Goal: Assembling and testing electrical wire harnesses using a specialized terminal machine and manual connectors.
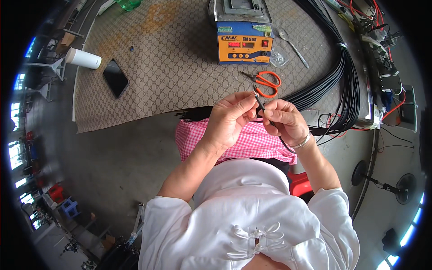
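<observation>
We had one black cable point(261, 105) pinched between our two hands near the desk's point(175, 67) front edge, its tip just beyond the fingers. Our left hand point(231, 118) and right hand point(287, 119) each held it, fingers narrow. We counted one pair of orange-handled scissors point(276, 81) near that edge, one orange-and-blue device point(244, 50) behind, one spoon point(294, 48), one phone point(116, 78) and one white cup point(83, 59) toward the left edge, and one cable bundle point(335, 74) rightward.

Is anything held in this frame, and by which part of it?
Yes: a black cable, pinched near its upper end between thumb and fingers of the left hand and, just below, the right hand.
</observation>
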### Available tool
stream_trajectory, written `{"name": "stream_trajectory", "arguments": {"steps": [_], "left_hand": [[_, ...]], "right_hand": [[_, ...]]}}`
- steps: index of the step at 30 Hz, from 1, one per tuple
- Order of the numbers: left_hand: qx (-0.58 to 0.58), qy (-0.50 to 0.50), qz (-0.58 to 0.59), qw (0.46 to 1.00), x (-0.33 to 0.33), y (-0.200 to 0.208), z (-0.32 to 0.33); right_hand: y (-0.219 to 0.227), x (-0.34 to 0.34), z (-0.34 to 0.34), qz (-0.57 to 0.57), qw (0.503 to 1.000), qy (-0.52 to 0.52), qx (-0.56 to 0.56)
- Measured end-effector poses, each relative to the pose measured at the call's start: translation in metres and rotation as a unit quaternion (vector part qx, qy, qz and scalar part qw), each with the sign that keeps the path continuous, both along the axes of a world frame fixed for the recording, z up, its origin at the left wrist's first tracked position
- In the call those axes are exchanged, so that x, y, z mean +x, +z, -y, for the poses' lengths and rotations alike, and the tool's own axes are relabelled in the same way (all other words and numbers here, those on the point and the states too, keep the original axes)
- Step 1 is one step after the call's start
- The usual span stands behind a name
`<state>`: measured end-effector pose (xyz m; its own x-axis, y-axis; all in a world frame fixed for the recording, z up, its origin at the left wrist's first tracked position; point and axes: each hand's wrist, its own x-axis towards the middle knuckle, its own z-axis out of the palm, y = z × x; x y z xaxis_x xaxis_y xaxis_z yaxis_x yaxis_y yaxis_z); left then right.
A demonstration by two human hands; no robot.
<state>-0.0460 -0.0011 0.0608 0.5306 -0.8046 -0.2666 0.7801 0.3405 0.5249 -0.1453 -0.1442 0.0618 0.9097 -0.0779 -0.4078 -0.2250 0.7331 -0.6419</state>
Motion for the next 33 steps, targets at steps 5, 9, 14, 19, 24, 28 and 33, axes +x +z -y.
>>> {"name": "stream_trajectory", "arguments": {"steps": [5, 9, 14, 19, 24, 28, 33], "left_hand": [[0.120, 0.056, 0.163, 0.978, 0.002, 0.007, -0.005], [0.159, 0.043, 0.227, 0.960, 0.005, 0.011, -0.006], [0.125, 0.066, 0.234, 0.962, 0.005, 0.007, -0.002], [0.072, 0.099, 0.099, 0.987, -0.004, -0.004, 0.008], [0.033, 0.099, 0.033, 0.994, -0.009, -0.011, 0.013], [0.036, 0.087, 0.001, 0.996, -0.011, -0.010, 0.015], [0.034, 0.025, -0.030, 0.999, 0.003, -0.007, 0.009]], "right_hand": [[0.006, 0.000, 0.001, -0.013, 0.987, -0.017, -0.157], [0.008, -0.001, -0.001, -0.025, 0.963, -0.013, -0.268], [0.004, -0.002, -0.008, 0.001, 0.967, -0.061, -0.247], [-0.007, -0.001, -0.016, -0.002, 0.990, -0.105, -0.091], [-0.011, 0.001, -0.021, -0.027, 0.993, -0.118, -0.019], [-0.009, 0.004, -0.019, -0.016, 0.992, -0.119, -0.028], [-0.008, 0.002, -0.012, -0.025, 0.994, -0.091, -0.050]]}}
